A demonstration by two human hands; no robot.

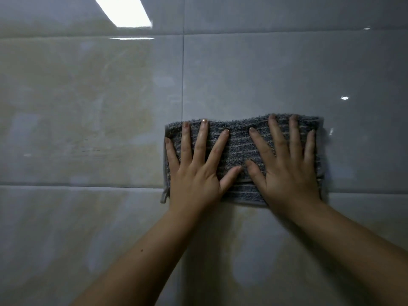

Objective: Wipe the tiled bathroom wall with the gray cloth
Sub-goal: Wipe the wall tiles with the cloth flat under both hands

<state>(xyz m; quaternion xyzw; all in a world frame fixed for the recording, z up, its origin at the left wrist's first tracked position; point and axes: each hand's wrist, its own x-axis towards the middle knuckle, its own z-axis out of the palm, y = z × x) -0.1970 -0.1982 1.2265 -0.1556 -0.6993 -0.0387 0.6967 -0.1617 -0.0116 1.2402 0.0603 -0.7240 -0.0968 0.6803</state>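
Lying flat against the tiled wall [242,74], the gray cloth [239,146] is folded into a wide rectangle, its ribbed, striped face turned outward, right of the frame's middle. Its lower part crosses a horizontal grout line [77,184], and its left end sits just past a vertical grout line [182,74]. A small hanging loop [164,195] dangles from its lower left corner. The left hand [196,171] presses on the cloth's left half with fingers straight and spread, gripping nothing, the little finger lying along the cloth's left edge. The right hand [289,173] presses on the right half in the same way, fingers extended and fanned, fingertips reaching the cloth's top edge. The two thumbs point toward each other and nearly meet near the cloth's middle. Both bare forearms run up from the bottom of the frame. The glossy tiles are pale gray with beige mottling, and a bright rectangular light reflection [123,12] shows on the wall at upper left.
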